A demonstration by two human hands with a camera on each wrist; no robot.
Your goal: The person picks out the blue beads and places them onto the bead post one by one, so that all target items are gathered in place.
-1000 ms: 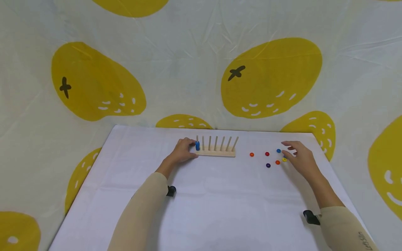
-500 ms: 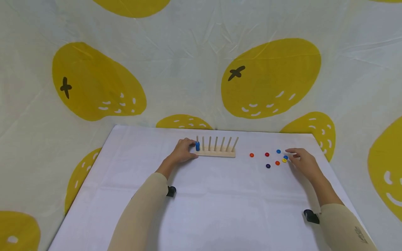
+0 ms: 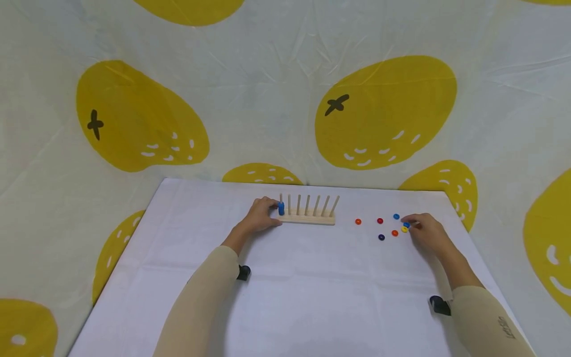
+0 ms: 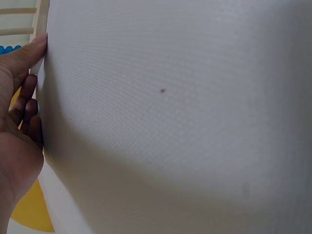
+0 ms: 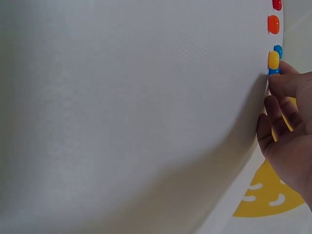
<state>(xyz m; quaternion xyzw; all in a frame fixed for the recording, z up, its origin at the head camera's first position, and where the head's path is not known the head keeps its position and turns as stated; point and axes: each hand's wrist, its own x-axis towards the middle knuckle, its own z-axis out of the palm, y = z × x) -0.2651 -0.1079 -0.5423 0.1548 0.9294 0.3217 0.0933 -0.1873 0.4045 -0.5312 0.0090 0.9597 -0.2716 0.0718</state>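
My left hand (image 3: pixel 257 215) grips the left end of a wooden peg rack (image 3: pixel 309 218), thumb along its front edge. Blue beads (image 3: pixel 281 208) are stacked on the leftmost peg; the other pegs are bare. In the left wrist view the thumb (image 4: pixel 35 48) lies on the rack's base (image 4: pixel 41 20). At the right, my right hand (image 3: pixel 429 232) has thumb and forefinger about a blue bead (image 3: pixel 406 225), which lies on the table beside a yellow bead (image 3: pixel 404 229). The right wrist view shows that blue bead (image 5: pixel 274 71) at the thumb tip, partly hidden behind the yellow one.
Loose beads lie between rack and right hand: orange (image 3: pixel 358 221), red (image 3: pixel 380 220), dark purple (image 3: pixel 381 237), orange-red (image 3: pixel 394 233) and another blue (image 3: pixel 396 216). A white cloth covers the table (image 3: pixel 312 297). A fruit-patterned sheet (image 3: pixel 267 99) hangs behind.
My right hand has come down onto the blue bead beside the yellow one, its thumb and forefinger closing in. The left hand stays at the rack's end.
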